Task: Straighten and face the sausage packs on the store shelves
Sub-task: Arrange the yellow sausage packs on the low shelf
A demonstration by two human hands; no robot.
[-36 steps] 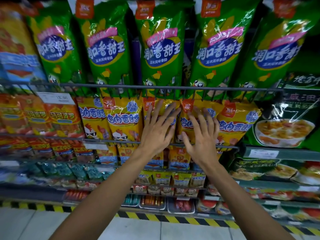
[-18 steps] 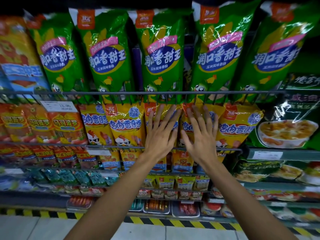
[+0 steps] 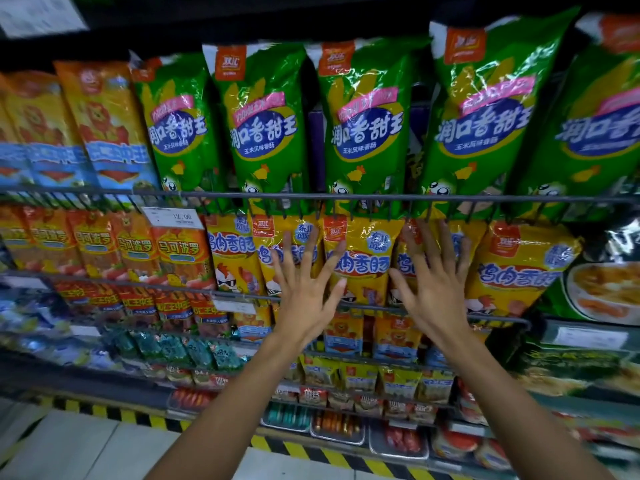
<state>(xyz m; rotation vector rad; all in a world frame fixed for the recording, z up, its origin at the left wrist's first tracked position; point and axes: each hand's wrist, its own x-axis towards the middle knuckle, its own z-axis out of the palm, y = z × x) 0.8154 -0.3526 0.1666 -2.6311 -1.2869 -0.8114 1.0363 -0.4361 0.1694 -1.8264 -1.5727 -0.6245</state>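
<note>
Under both sets of fingertips stand the yellow sausage packs (image 3: 360,261), upright in a row on the second wire shelf, faces outward with blue lettering and a cartoon chicken. Left hand (image 3: 304,289) lies flat with its fingers spread wide and straight, tips resting on the pack to the left of the middle one, thumb reaching toward the middle pack's lower edge. Right hand (image 3: 433,289) is likewise flat with fingers fanned and straight, tips against the next pack to the right, whose face it largely hides; neither hand curls round or pinches anything. Between the two thumbs the middle pack shows uncovered. Beyond the right hand's little finger another yellow pack (image 3: 519,268) leans a little to the right. Just above the fingertips runs the wire rail (image 3: 311,195) of the shelf above, and over it hang tall green sausage packs (image 3: 266,129) side by side, tilted slightly. Past the left hand's little finger sit orange packs (image 3: 180,251) with a white price tag (image 3: 173,216) clipped above them. Below the wrists are lower shelves with smaller yellow and blue packs (image 3: 398,337), then trays near a floor edge marked with black-and-yellow striped tape (image 3: 311,452). Off to the far right of the right hand is a dark green pack (image 3: 602,289) picturing a bowl of food.
</note>
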